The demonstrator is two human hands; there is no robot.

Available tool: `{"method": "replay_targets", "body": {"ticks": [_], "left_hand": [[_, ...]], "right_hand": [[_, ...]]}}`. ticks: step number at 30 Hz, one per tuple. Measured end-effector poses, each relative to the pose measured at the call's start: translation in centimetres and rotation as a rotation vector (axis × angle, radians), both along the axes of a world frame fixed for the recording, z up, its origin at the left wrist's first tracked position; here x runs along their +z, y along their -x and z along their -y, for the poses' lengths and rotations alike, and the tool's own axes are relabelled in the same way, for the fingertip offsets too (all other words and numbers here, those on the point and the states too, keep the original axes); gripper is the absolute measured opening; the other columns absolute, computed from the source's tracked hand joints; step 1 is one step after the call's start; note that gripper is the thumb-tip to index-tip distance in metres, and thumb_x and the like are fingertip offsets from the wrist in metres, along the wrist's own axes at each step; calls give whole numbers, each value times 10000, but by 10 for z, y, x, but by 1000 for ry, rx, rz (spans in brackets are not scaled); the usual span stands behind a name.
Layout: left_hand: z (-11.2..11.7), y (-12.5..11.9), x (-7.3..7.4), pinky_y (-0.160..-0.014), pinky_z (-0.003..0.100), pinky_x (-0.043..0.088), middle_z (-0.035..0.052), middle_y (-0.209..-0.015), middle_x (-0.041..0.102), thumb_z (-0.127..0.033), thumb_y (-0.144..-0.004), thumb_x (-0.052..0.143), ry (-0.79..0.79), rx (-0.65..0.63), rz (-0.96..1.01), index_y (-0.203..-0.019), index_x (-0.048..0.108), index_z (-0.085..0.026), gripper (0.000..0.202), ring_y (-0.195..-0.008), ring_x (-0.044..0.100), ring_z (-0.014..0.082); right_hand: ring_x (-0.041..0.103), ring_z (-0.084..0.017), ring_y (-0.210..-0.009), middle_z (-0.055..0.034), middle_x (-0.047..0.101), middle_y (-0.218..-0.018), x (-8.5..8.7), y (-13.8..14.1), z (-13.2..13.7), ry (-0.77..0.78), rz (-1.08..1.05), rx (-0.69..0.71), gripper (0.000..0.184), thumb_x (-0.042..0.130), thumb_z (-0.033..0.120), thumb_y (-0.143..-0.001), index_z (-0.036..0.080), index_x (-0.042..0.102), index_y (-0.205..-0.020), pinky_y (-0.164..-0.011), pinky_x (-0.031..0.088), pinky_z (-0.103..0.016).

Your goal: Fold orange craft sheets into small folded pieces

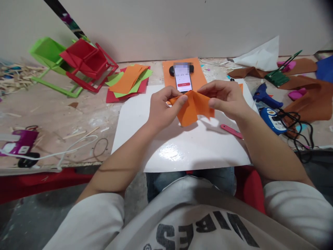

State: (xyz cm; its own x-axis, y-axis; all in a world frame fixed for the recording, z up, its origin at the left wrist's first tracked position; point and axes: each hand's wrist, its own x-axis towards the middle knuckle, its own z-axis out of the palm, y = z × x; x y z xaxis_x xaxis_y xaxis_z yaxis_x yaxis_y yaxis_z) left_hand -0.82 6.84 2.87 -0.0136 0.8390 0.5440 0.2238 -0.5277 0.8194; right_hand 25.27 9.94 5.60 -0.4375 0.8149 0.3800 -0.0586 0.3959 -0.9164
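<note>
Between my two hands is a folded piece of orange paper, held just above a glossy white board. My left hand pinches its left side between thumb and fingers. At its right side, the thumb and fingers of my right hand are closed on the paper. Creases run down the middle, and its lower edge hangs in flaps. A phone showing a timer leans on a black object just behind the paper. Close to my right forearm, a pink cutter-like tool lies on the board.
At the back left stand a red paper chair and a green one, beside stacked coloured sheets. A blue glue gun, a blue device and tangled black cable lie right. A purple device with white cord sits left.
</note>
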Motion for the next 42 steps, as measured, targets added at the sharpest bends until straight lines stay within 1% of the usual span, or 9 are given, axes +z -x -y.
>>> {"method": "replay_targets", "body": {"ticks": [3, 7, 13, 23, 27, 31, 34, 39, 42], "left_hand": [[-1, 0, -1, -764, 380, 604, 8, -773, 728, -685, -965, 958, -10, 17, -23, -828, 716, -271, 499, -812, 719, 219], [-2, 1, -2, -767, 377, 600, 11, -773, 727, -752, -996, 905, -63, 19, -76, -848, 730, -270, 534, -801, 714, 214], [1, 1, -3, -887, 406, 638, 41, -1001, 855, -740, -1155, 707, -221, 25, -191, -1075, 850, -292, 478, -941, 803, 229], [1, 2, -1, -870, 411, 608, 37, -987, 845, -599, -1192, 702, -268, 28, -331, -1107, 863, -289, 359, -907, 771, 224], [2, 1, 2, -853, 413, 591, 32, -965, 833, -542, -1182, 719, -258, -4, -355, -1039, 842, -284, 319, -893, 758, 227], [3, -1, 2, -834, 400, 572, 16, -905, 806, -437, -1147, 754, -268, 5, -337, -953, 790, -272, 258, -842, 722, 209], [5, -4, 0, -820, 395, 562, 7, -857, 773, -387, -1114, 770, -274, 29, -316, -900, 754, -266, 246, -809, 692, 201], [5, -7, -1, -831, 393, 571, 8, -819, 727, -430, -1110, 798, -226, 123, -235, -841, 698, -259, 333, -817, 675, 200], [4, -7, -2, -807, 376, 569, 13, -836, 728, -462, -1115, 840, -156, 172, -109, -839, 679, -255, 381, -818, 670, 192]], "right_hand": [[828, -271, -974, -57, 883, -1032, -1, 3, 3, -110, 53, -123, 367, 1086, 567, -856, 288, 929, -1036, -866, 728, -432], [841, -312, -1028, -45, 895, -1012, -2, 7, 7, -212, 110, -218, 215, 1018, 462, -911, 291, 922, -997, -949, 738, -492], [876, -309, -1043, -48, 918, -1039, 2, 10, 12, -248, 179, -222, 203, 964, 473, -969, 274, 933, -993, -1018, 742, -500], [901, -285, -1049, -22, 949, -1065, -3, 18, 16, -154, 141, -177, 215, 963, 527, -956, 315, 960, -993, -1025, 758, -461], [897, -301, -1054, -11, 947, -1052, -3, 19, 18, -139, 163, -186, 205, 980, 552, -952, 350, 946, -954, -1029, 763, -480], [895, -291, -1018, -4, 942, -1034, -4, 20, 20, -184, 141, -182, 115, 944, 459, -979, 346, 944, -962, -986, 750, -478], [876, -287, -1007, -21, 933, -1051, -7, 22, 21, -212, 175, -183, 170, 913, 511, -1019, 347, 930, -980, -998, 739, -491], [837, -291, -995, -55, 885, -1056, -18, 23, 20, -371, 242, -232, 246, 913, 543, -1021, 301, 887, -1060, -973, 703, -497], [811, -282, -954, -55, 859, -1030, -23, 22, 19, -388, 276, -234, 303, 933, 569, -1002, 292, 861, -1100, -913, 700, -470]]}}
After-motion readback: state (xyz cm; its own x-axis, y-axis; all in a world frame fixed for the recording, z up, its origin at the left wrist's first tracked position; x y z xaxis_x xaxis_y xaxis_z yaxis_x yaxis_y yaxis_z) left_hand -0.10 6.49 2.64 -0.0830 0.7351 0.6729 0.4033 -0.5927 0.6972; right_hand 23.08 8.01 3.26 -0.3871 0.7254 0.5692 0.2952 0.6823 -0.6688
